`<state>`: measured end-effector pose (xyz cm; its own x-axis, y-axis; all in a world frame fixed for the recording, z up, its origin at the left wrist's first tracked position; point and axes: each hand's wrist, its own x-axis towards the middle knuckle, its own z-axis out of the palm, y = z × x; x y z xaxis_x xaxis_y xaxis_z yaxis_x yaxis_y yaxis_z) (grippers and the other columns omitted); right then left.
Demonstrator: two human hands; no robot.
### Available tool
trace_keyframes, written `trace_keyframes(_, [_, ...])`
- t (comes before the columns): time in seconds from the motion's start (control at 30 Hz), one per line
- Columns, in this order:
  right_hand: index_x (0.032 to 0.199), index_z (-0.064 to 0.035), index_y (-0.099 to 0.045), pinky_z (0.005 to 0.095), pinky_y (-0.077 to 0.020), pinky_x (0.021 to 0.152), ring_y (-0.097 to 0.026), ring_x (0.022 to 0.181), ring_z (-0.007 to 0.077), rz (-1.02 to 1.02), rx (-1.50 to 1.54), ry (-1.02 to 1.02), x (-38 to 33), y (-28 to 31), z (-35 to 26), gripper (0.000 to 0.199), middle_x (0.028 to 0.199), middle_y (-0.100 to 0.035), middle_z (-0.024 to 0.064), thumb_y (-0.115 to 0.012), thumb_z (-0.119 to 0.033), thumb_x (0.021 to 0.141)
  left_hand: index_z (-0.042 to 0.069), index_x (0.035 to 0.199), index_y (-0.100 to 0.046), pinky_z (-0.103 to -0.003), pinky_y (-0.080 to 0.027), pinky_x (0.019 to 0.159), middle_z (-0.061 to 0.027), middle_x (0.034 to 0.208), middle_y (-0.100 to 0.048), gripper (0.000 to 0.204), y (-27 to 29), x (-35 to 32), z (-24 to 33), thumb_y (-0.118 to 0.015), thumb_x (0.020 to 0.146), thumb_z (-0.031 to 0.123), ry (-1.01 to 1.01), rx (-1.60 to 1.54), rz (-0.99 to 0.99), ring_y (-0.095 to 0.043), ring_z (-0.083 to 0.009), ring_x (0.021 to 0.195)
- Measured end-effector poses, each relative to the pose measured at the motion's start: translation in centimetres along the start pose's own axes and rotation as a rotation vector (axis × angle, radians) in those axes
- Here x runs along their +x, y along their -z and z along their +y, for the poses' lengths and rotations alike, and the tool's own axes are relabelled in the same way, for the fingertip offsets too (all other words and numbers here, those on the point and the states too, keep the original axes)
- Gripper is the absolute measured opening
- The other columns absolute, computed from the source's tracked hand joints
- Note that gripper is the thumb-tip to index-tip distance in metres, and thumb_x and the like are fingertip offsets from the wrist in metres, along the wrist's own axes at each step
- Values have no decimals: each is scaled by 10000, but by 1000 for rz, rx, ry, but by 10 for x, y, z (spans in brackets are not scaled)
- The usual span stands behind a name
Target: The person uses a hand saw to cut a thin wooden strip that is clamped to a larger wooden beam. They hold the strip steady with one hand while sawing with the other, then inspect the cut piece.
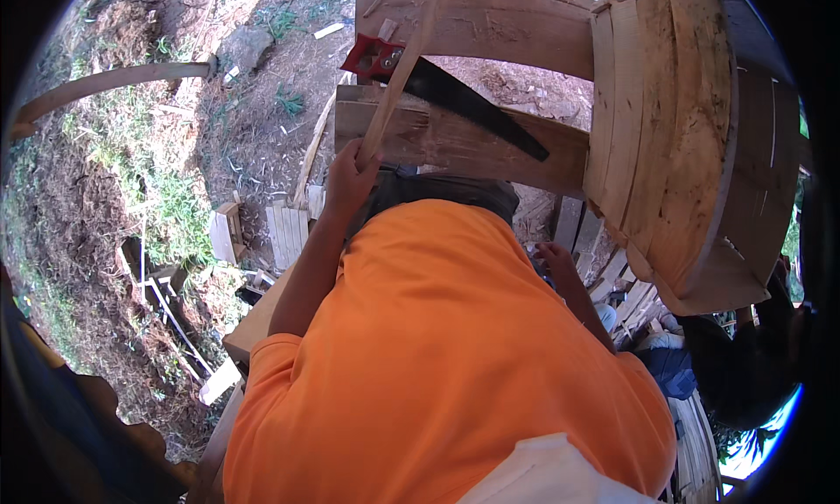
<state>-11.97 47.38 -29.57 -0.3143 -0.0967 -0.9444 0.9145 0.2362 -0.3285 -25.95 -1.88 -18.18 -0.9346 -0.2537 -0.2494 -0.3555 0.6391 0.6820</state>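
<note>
- The left hand is closed around the lower end of a thin, pale wooden strip — the fingers wrap it where it comes down past the front edge of a plank.
- That strip runs up and to the right from the grip, crossing over the planks and the handle end of a saw, and leaves the view at the top edge.
- The right hand hangs lower on the right, beside the orange shirt. It holds nothing that I can see; the fingers look loosely curled, but whether it is really open or closed I cannot tell from here.
- A handsaw with a red handle and a dark blade lies across the near plank, the blade pointing down to the right, just beside the strip and well clear of the right hand.
- A second, wider plank lies beyond the saw, near the top.
- To the right stands a stack of curved wooden boards, rough and stained — it fills the upper right of the view, near the right hand but not touching it.
- On the left the ground is bare earth with tufts of grass, wood scraps and short offcuts scattered over it.
</note>
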Motion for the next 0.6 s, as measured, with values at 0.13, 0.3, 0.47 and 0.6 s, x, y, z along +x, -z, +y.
trace_keyframes(0.13, [1232,-50,-684,262,-509,701,-620,795,100,58,-13,226,20,-34,-47,318,985,-707,41,-646,-280,1016,-2,1036,-633,-481,-504,759,-224,975,-668,304,20,-14,-10,-737,914,257,63,84,-23,-659,-396,872])
trace_keyframes(0.3, [1326,-13,-634,344,-489,979,-631,1124,206,-3,-276,600,17,-115,-133,419,1220,-687,125,-611,-316,1037,-11,1043,-568,-510,-495,791,-237,944,-647,314,33,-23,-43,-716,918,237,93,223,-81,-639,-448,903])
trace_keyframes(0.47, [1440,-7,-560,372,-388,1147,-528,1367,284,-383,-432,563,21,-205,-201,530,1447,-582,188,-560,-375,1058,2,1029,-553,-515,-493,772,-235,929,-653,346,38,-5,-49,-729,923,281,83,118,-126,-648,-444,890])
trace_keyframes(0.6, [1520,-16,-472,374,-296,1220,-407,1479,309,-635,-578,416,56,-268,-203,660,1572,-459,209,-503,-492,1064,9,996,-555,-497,-495,733,-216,898,-663,369,48,-9,-69,-744,928,319,57,98,-127,-659,-417,845])
